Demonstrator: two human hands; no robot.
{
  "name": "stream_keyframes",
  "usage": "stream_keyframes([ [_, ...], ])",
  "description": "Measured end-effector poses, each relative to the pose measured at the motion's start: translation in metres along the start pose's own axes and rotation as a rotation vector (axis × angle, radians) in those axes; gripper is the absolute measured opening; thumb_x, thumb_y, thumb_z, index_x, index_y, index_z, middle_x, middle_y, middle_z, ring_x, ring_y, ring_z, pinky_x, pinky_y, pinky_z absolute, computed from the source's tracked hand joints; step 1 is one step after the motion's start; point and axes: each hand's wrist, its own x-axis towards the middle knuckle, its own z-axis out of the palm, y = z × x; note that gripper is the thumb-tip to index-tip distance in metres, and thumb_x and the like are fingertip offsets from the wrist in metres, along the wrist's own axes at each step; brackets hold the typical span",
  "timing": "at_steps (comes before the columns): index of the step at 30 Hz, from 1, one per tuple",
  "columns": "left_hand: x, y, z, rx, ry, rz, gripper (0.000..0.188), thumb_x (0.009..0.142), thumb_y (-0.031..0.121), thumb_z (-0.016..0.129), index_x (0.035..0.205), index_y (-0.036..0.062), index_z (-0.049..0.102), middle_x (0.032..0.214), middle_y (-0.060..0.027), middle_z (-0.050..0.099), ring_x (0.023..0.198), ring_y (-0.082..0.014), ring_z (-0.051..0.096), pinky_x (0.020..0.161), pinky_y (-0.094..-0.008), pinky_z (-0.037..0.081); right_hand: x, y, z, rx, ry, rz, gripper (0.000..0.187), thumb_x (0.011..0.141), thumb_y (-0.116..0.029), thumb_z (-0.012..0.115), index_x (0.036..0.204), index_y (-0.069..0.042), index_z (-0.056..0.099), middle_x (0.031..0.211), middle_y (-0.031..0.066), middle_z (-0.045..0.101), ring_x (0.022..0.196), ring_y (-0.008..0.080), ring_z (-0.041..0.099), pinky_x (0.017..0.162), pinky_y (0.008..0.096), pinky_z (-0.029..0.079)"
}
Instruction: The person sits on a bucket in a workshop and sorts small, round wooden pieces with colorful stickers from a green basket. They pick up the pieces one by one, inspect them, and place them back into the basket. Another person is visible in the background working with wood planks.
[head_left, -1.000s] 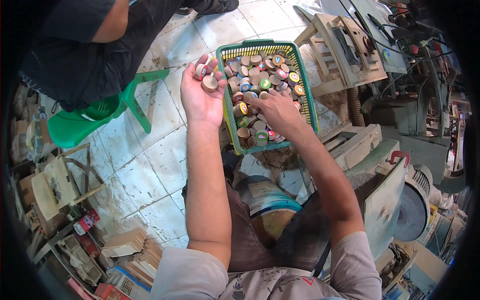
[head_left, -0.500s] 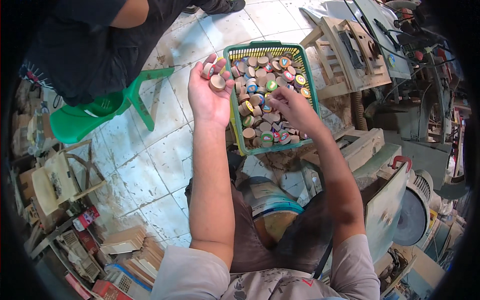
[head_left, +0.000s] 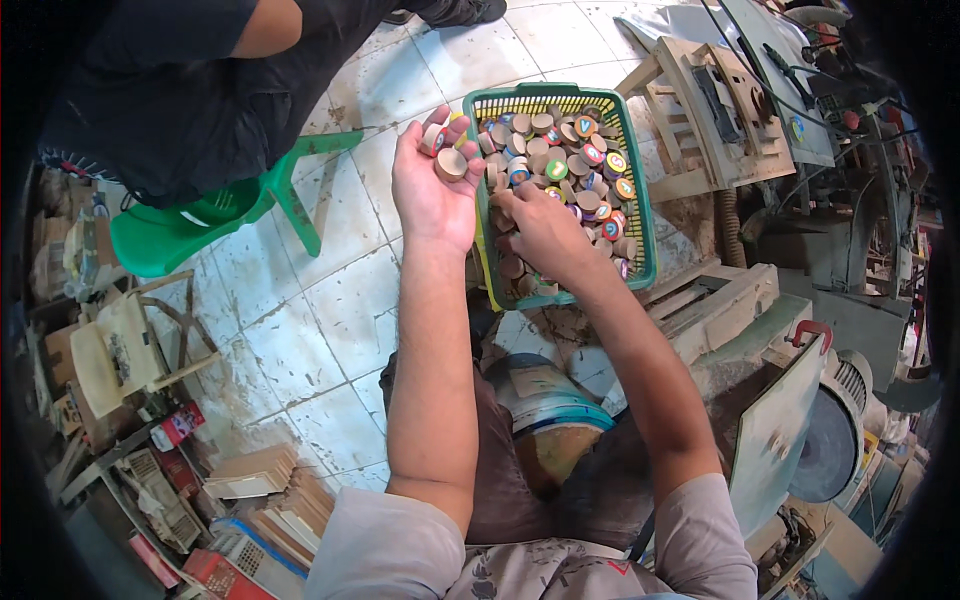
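Observation:
My left hand is palm up beside the basket's left rim, its fingers curled round a few small wooden discs. A plain-faced wooden disc lies on the fingers, and a red-edged disc sits between thumb and fingers. My right hand reaches down into the green basket, its bent fingers among the discs at the left side. What its fingertips touch is hidden. The basket holds many round wooden discs, some plain side up, others showing coloured painted faces with letters.
A person in dark clothes sits on a green plastic chair at the upper left. Wooden frames and a machine with a round disc stand on the right. Stacked boards lie lower left. A bucket stands between my legs.
My right hand has moved left and toward me within the basket, from its middle to the left side. My left hand still holds its discs. The whole view has shifted slightly.

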Motion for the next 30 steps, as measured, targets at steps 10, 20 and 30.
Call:
stream_keyframes([
  [10, -0.001, 0.000, -0.001, -0.001, 0.017, 0.007, 0.032, 0.098, 0.026, 0.038, 0.113, 0.0020, 0.053, 0.099, -0.0102, 0.060, 0.074, -0.0176, 0.053, 0.061, -0.0298, 0.045, -0.011, 0.011, -0.034, 0.850, -0.172, 0.261, 0.032, 0.089, -0.015, 0.063, 0.115, 0.002, 0.055, 0.088, 0.0048, 0.062, 0.074, 0.0105, 0.056, 0.068, 0.0260, 0.048],
  [20, 0.000, 0.000, 0.000, 0.005, 0.016, 0.006, 0.032, 0.097, 0.026, 0.039, 0.113, 0.0019, 0.053, 0.099, -0.0102, 0.060, 0.073, -0.0177, 0.053, 0.061, -0.0300, 0.045, -0.034, 0.025, -0.047, 1.640, -0.133, 0.428, 0.031, 0.096, -0.016, 0.056, 0.124, -0.004, 0.053, 0.103, 0.0018, 0.059, 0.082, 0.0061, 0.052, 0.072, 0.0206, 0.046],
  [30, 0.000, -0.002, -0.002, 0.020, -0.014, -0.026, 0.033, 0.097, 0.027, 0.041, 0.115, 0.0020, 0.052, 0.099, -0.0094, 0.060, 0.075, -0.0171, 0.054, 0.061, -0.0292, 0.046, -0.046, 0.018, -0.057, 1.576, -0.101, 0.397, 0.035, 0.098, -0.017, 0.049, 0.129, 0.001, 0.048, 0.117, 0.0110, 0.058, 0.091, 0.0152, 0.060, 0.084, 0.0288, 0.051],
])
